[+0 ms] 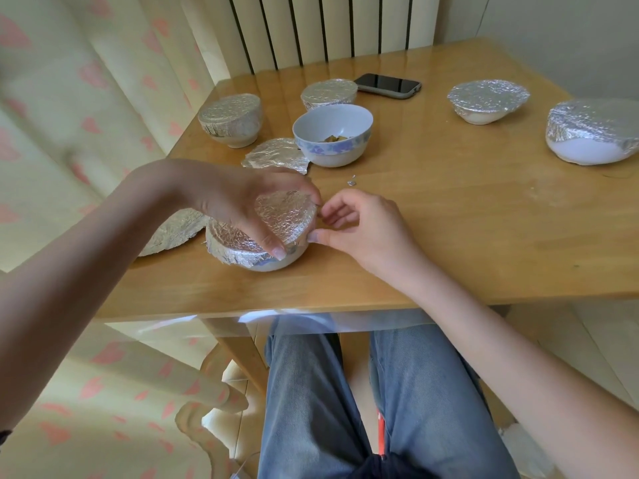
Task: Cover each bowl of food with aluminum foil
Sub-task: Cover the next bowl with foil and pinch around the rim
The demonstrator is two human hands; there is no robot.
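— Where's the bowl being wrapped?

— The foil-covered bowl sits near the worktop front edge, toward its left corner, between both hands. The left hand arches over the top, fingers curled, pressing foil down the rim; the right hand pinches the foil edge on the bowl's right side.

— And next?

— Likely the open bowl, food showing, straight behind toward the far edge. The loose foil sheet touches its left side, nearer the left hand.
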